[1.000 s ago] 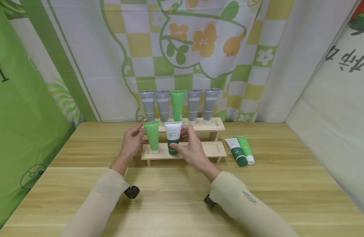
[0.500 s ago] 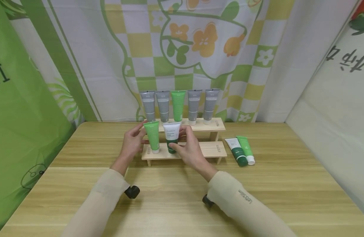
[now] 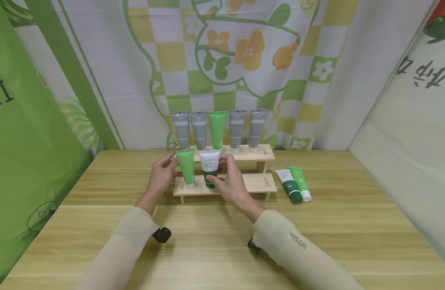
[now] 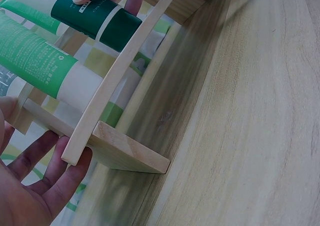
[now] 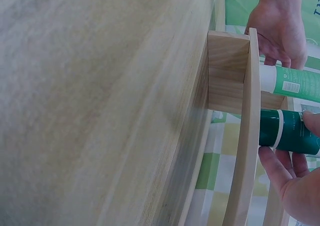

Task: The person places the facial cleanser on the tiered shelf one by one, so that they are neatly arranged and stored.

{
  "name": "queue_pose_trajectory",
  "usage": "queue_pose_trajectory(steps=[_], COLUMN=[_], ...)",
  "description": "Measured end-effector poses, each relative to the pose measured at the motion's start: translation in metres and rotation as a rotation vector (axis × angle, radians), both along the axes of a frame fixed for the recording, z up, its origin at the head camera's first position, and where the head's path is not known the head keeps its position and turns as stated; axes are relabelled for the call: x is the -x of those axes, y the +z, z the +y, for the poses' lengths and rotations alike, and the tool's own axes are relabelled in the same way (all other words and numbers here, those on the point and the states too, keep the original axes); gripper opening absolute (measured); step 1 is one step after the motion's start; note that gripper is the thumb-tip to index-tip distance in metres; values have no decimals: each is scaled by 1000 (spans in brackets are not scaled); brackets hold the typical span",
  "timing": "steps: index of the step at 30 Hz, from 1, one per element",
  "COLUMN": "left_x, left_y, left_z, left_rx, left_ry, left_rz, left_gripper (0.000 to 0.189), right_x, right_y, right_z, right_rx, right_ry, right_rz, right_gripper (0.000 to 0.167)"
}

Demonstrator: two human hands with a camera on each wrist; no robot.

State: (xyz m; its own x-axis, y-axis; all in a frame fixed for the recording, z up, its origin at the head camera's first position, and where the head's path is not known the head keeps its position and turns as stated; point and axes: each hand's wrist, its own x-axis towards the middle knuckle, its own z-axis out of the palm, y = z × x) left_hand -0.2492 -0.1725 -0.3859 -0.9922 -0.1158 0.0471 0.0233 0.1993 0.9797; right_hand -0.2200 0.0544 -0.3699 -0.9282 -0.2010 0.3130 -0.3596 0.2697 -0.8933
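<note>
In the head view my right hand (image 3: 232,183) pinches a white and dark-green squeeze tube (image 3: 209,165), thumb in front and fingers behind. The tube stands cap-down on the lower shelf of a wooden display stand (image 3: 258,182); its dark cap (image 5: 269,128) meets the plank in the right wrist view. Just left of it stands a light-green tube (image 3: 186,167) with a white cap. My left hand (image 3: 161,172) is at the stand's left end, its fairly straight fingers (image 4: 70,178) touching the lower plank's end in the left wrist view.
Several grey tubes (image 3: 235,129) and one green tube (image 3: 217,129) line the upper shelf. Right of the stand, a white and dark-green tube (image 3: 289,186) and a light-green tube (image 3: 300,183) lie on the wooden table (image 3: 208,249). A patterned curtain (image 3: 240,88) hangs behind.
My right hand has shifted the white and dark-green tube slightly left, closer to the light-green tube, then held it there. My left hand has stayed at the stand's end.
</note>
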Motion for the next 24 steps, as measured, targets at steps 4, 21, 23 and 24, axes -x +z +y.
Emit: queue_pose_trajectory(steps=[4,21,23,24], left_x=[0,0,0,0], left_y=[-1,-1,0,0], left_z=[0,1,1,1], left_rx=[-5,-26,-31,-31], left_ry=[5,10,13,14], left_rz=[-3,-7,-8,-8], left_gripper=[44,44,45,45], right_x=[0,-1,-2,-2], right_y=[0,-6,-4,-3], right_z=[0,12,14,15], right_rx=[-10,20,22,22], right_ry=[-2,54,62,66], right_rz=[-7,-84,-85,-86], right_gripper=[51,52,52,52])
